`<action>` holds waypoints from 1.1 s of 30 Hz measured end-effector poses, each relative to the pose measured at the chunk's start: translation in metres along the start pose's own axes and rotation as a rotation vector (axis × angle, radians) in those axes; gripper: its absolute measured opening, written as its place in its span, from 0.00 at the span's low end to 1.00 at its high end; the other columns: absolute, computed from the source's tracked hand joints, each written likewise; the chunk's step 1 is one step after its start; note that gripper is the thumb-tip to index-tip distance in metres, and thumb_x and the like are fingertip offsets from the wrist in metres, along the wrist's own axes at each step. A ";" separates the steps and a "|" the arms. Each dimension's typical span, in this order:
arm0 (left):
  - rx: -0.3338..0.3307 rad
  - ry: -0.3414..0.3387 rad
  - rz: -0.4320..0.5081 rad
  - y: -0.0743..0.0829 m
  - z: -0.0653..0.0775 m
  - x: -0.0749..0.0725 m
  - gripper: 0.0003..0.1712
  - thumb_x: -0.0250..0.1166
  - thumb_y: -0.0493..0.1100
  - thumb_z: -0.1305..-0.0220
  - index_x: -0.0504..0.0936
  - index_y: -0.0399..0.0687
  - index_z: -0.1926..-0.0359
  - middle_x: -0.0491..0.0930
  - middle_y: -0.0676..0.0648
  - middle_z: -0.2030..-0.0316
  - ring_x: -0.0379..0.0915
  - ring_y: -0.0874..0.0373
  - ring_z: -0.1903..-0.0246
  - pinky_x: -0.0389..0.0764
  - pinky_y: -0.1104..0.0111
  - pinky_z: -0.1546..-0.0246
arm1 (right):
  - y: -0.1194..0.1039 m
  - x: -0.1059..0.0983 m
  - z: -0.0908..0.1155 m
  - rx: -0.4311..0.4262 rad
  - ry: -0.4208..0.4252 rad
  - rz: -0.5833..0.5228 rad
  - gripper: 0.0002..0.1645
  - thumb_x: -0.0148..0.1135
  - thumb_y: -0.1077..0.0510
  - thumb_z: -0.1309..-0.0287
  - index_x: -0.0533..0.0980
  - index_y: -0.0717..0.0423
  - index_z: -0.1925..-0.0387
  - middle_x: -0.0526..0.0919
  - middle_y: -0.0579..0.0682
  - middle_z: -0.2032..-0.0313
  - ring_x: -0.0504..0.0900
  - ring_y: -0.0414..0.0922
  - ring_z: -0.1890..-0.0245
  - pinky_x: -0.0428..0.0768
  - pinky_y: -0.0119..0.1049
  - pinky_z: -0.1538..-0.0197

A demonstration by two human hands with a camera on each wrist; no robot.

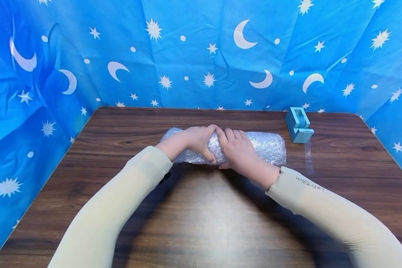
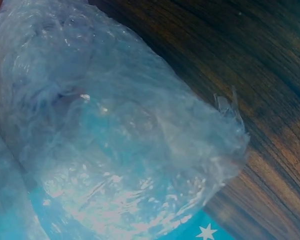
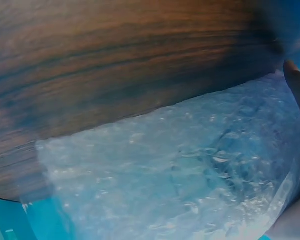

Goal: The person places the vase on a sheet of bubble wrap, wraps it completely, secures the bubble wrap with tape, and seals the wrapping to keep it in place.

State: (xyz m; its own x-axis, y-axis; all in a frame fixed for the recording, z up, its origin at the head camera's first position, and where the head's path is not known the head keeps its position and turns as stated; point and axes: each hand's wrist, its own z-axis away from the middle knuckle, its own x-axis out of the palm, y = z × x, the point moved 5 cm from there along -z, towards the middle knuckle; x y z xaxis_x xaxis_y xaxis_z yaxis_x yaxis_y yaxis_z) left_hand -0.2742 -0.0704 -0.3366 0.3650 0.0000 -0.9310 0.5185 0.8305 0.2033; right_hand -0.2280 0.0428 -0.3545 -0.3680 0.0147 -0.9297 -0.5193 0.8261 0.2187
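Observation:
A roll of bubble wrap (image 1: 268, 146) lies crosswise near the middle of the table; whether anything is inside it cannot be made out. My left hand (image 1: 197, 141) grips it left of centre, thumb on the near side and fingers over the top. Close beside it, my right hand (image 1: 240, 153) holds the roll from above with bent fingers, the thumb low at the near edge. The loose left end of the bubble wrap (image 2: 125, 130) fills the left wrist view. In the right wrist view, its right end (image 3: 135, 175) shows, with a thumb (image 3: 296, 82) at the edge.
A teal tape dispenser (image 1: 298, 125) stands at the back right, just beyond the roll's right end. A strip of clear tape (image 1: 308, 158) trails from it toward the near side. Blue curtain (image 1: 194, 56) with moons and stars borders the wooden table (image 1: 201, 230) at the back and sides.

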 end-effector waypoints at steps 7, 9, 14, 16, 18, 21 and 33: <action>0.011 0.014 0.022 0.001 0.000 0.000 0.62 0.79 0.60 0.49 0.55 0.39 0.24 0.74 0.36 0.35 0.76 0.44 0.37 0.77 0.55 0.34 | 0.003 -0.001 0.000 -0.036 0.057 0.008 0.68 0.86 0.36 0.67 0.66 0.67 0.30 0.81 0.64 0.46 0.83 0.58 0.49 0.85 0.49 0.43; 0.016 0.026 0.027 0.001 0.001 0.000 0.62 0.79 0.60 0.50 0.56 0.38 0.25 0.74 0.36 0.35 0.75 0.44 0.37 0.77 0.55 0.34 | 0.003 -0.001 0.000 -0.040 0.057 0.016 0.67 0.85 0.36 0.66 0.66 0.66 0.30 0.81 0.64 0.46 0.83 0.57 0.50 0.85 0.49 0.44; 0.015 0.046 0.026 -0.002 0.003 0.002 0.62 0.80 0.60 0.51 0.56 0.39 0.25 0.74 0.36 0.35 0.75 0.44 0.36 0.77 0.54 0.34 | 0.000 -0.001 -0.002 -0.045 0.039 0.018 0.67 0.85 0.35 0.64 0.65 0.65 0.29 0.81 0.64 0.45 0.82 0.58 0.49 0.84 0.50 0.43; 0.010 0.057 0.027 -0.002 0.003 0.003 0.62 0.80 0.60 0.51 0.57 0.39 0.25 0.74 0.36 0.35 0.75 0.43 0.36 0.77 0.53 0.34 | 0.000 -0.001 -0.002 -0.042 0.034 0.010 0.67 0.85 0.35 0.65 0.65 0.65 0.29 0.80 0.64 0.45 0.82 0.58 0.48 0.84 0.50 0.42; 0.005 0.066 0.027 -0.003 0.003 0.004 0.62 0.80 0.60 0.51 0.57 0.40 0.25 0.74 0.36 0.35 0.75 0.43 0.37 0.77 0.52 0.34 | 0.000 0.000 -0.001 -0.042 0.032 0.001 0.67 0.85 0.36 0.65 0.65 0.65 0.29 0.80 0.64 0.45 0.82 0.58 0.48 0.84 0.50 0.42; 0.000 0.082 0.025 -0.003 0.003 0.005 0.61 0.80 0.60 0.51 0.58 0.40 0.25 0.75 0.36 0.36 0.76 0.43 0.37 0.78 0.52 0.34 | 0.001 0.000 -0.001 -0.044 0.029 -0.015 0.67 0.86 0.38 0.66 0.66 0.66 0.29 0.80 0.63 0.46 0.82 0.58 0.48 0.84 0.50 0.42; -0.039 0.129 0.042 -0.002 0.011 0.005 0.61 0.78 0.61 0.49 0.57 0.42 0.23 0.75 0.38 0.33 0.74 0.44 0.35 0.76 0.51 0.33 | 0.002 0.000 -0.006 -0.072 -0.009 0.018 0.67 0.84 0.35 0.64 0.66 0.65 0.29 0.80 0.61 0.46 0.81 0.56 0.47 0.83 0.49 0.40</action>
State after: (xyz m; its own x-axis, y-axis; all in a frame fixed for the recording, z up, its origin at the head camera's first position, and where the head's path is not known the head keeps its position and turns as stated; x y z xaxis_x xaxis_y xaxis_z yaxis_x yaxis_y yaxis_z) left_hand -0.2649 -0.0785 -0.3387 0.2819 0.1049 -0.9537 0.4734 0.8494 0.2333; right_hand -0.2337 0.0409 -0.3518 -0.3712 0.0343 -0.9279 -0.5669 0.7831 0.2557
